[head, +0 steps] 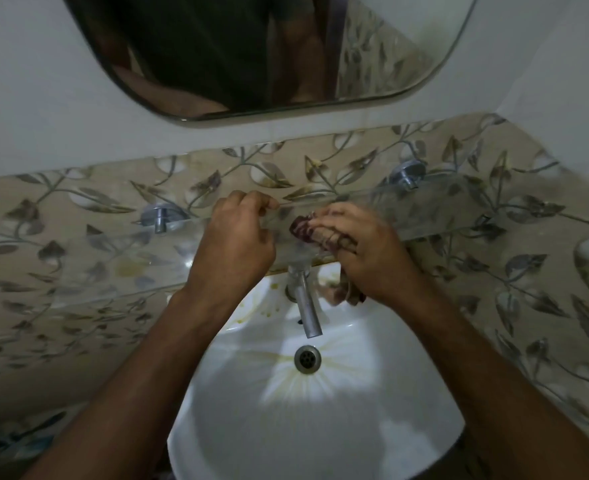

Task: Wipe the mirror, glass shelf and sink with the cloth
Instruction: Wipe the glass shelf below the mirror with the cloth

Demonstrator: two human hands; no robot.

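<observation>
Nearest us lies the white sink, stained yellow around its drain, with the metal tap above it. Beyond the tap we see both hands at the glass shelf. The right hand is curled round the dark red cloth, holding it against the shelf. The left hand pinches the shelf's edge. Farthest, on the wall, hangs the mirror.

Over a white ceramic sink, the right hand presses a dark red crumpled cloth on the clear glass shelf, while the left hand pinches the shelf's edge below the rounded mirror.
</observation>
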